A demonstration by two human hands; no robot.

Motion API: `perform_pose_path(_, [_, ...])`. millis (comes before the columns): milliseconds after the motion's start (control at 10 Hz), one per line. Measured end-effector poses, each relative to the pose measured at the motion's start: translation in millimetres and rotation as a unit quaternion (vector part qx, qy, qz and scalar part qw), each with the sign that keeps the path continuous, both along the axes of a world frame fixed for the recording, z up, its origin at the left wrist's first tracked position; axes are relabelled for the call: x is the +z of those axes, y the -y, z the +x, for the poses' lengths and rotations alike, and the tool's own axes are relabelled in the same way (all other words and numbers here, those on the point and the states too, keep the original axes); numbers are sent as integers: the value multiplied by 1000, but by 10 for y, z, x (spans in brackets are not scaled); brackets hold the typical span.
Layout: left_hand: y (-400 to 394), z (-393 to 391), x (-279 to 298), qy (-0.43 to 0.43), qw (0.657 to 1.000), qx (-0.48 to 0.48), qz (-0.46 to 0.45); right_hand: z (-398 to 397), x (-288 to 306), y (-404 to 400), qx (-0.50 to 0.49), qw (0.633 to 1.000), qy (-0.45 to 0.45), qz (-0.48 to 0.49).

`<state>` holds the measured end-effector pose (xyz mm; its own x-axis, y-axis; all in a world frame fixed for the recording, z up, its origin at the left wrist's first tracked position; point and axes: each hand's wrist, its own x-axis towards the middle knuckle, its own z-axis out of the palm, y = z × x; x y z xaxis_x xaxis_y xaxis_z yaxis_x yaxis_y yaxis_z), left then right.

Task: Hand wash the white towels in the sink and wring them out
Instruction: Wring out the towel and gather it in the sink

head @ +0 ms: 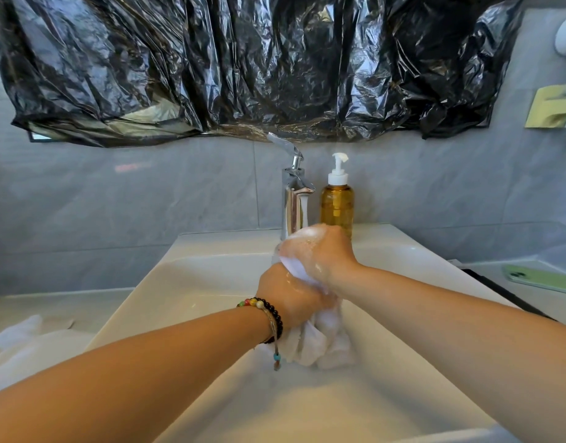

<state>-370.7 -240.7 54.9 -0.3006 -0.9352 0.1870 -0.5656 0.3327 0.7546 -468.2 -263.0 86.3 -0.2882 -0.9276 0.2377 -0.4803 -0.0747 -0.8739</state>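
1. Both forearms are bare; no sleeves show.
2. The left wrist wears a bracelet [265, 310] of dark round beads, with a few red, green, yellow and cream ones.
3. A thin tan cord [274, 334] hangs from it, ending in a small turquoise bead.
4. The left hand [292, 298] and right hand [323, 251] are wet and foamy.

soap bottle [337, 203] right of faucet [293, 199], behind sink [192, 282]
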Motion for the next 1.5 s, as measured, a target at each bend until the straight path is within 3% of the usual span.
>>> perform_pose_path(100, [-106,-44,99,85,996,12,-14,21,71,-31,-4,999,-9,37])
perform_pose_path(200, [-122,-50,106,80,996,33,18,56,162,-59,1,995,44,93])
perform_pose_path(300, [-170,26,114,-1,997,48,52,60,230,-118,9,977,131,171])
perform_pose_path(400, [-187,102,139,-70,988,72,120,51,235,-189,59,968,209,123])
perform_pose_path(500, [-173,125,217,-207,953,100,200,-96,144,-250,67,943,299,131])
perform_pose_path(600, [-85,97,365,-348,897,136,236,-152,-45,-283,38,929,294,223])
perform_pose_path(800, [54,-6,409,-499,813,168,249,-29,-1,-235,-20,919,338,202])
perform_pose_path(900, [195,-8,380,-557,773,186,239,-38,-19,-361,-42,893,371,250])
perform_pose_path(1000, [63,-12,437,-571,760,218,222,-40,-8,-420,-25,888,396,230])
perform_pose_path(1100, [-3,-53,390,-546,779,225,211,71,61,-446,-20,895,396,203])
perform_pose_path(1200, [25,-55,415,-554,777,210,212,237,97,-420,-48,905,394,154])
perform_pose_path(1400, [77,-74,347,-515,807,168,233,352,79,-357,-139,885,442,52])
perform_pose_path(1500, [87,-156,288,-474,828,168,247,324,64,-297,-210,910,358,7])
